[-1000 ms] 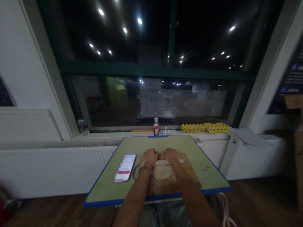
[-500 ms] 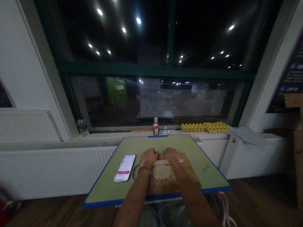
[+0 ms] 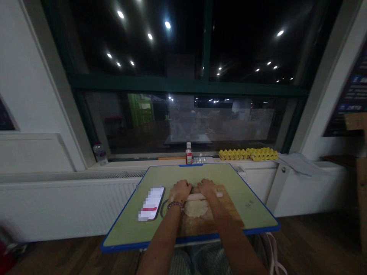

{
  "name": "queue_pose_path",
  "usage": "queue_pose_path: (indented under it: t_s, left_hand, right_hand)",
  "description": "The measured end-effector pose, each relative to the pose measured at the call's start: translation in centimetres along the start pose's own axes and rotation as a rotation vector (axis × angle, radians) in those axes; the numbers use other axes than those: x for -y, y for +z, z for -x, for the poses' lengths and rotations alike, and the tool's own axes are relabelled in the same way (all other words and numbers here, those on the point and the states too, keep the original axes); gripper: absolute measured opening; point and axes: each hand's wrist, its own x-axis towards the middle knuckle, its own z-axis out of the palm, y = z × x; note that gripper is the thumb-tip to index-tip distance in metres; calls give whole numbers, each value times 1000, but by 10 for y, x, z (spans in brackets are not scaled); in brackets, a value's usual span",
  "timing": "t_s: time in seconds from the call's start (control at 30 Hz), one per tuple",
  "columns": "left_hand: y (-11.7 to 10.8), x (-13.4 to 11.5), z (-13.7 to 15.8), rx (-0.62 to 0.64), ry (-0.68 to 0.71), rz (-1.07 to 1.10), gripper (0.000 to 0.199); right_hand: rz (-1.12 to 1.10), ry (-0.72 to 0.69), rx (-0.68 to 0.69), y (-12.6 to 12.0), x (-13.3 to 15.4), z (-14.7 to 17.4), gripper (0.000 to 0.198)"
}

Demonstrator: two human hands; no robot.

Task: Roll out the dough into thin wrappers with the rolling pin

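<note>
Dough (image 3: pixel 196 209) lies flat and pale on a wooden board (image 3: pixel 229 215), between the person's two arms; its edge is a bit wavy, and it sits just on the near side of a rolling pin (image 3: pixel 196 197); the pin lies across the board from side to side. Left hand (image 3: pixel 180 190) rests over the left part of the pin, and right hand (image 3: pixel 208 188) rests over the right part; one end of the pin pokes out past the right hand; each grip is on top of the pin, but I cannot tell if the fingers wrap round it or just press. A beaded bracelet (image 3: pixel 174 205) is on the left wrist; left of it, a phone (image 3: pixel 151 203) with a bright screen lies on the green bench (image 3: pixel 123 229), which has a blue edge. Behind the bench, on the window sill, a small bottle (image 3: pixel 188 154) with a red label stands up; to its right sit yellow egg trays (image 3: pixel 248 154); far to the left, a clear bottle (image 3: pixel 100 154) stands by the window frame.
</note>
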Motion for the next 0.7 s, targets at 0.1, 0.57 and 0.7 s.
queue_pose_path:
  t_s: [0.1,0.57,0.7]
  left_hand:
    - [2,2,-1,-10,2,7,34]
    - [5,2,-4,-11,6,8,34]
    - [5,2,-5,-2,1,6,34]
  right_hand:
    - [-1,2,3,1,0,-2,40]
    - [0,3,0,0,0,0,41]
    - [-4,3,-3,1,0,-1,41]
